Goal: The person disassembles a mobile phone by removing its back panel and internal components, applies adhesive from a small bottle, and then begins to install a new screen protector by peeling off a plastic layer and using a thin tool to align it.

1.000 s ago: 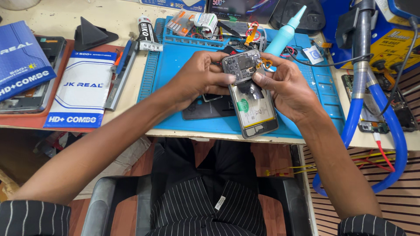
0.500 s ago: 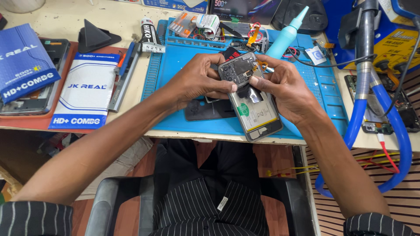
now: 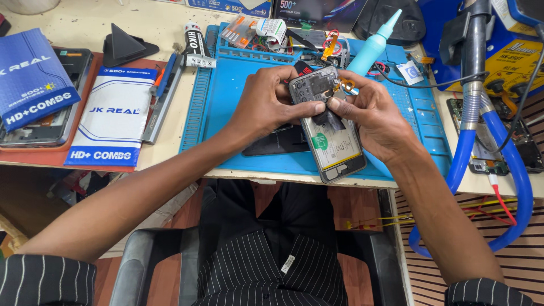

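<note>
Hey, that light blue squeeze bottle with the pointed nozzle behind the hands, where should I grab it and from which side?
Probably grip the squeeze bottle around its round lower body, fingers coming from the right side. Its nozzle tilts up and to the right, and the opened phone and both hands crowd its base on the near side.

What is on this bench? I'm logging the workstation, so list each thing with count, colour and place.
opened phone: 1, dark with pale battery, held above mat
repair mat: 1, blue, bench centre
squeeze bottle: 1, teal, behind hands
flat boxes: 2, one white and blue beside one blue, bench left
triangular stand: 1, black, back left
hose: 1, blue, right edge
black panel: 1, on mat beneath phone
left hand: holds phone's top
right hand: fingers on phone
</note>
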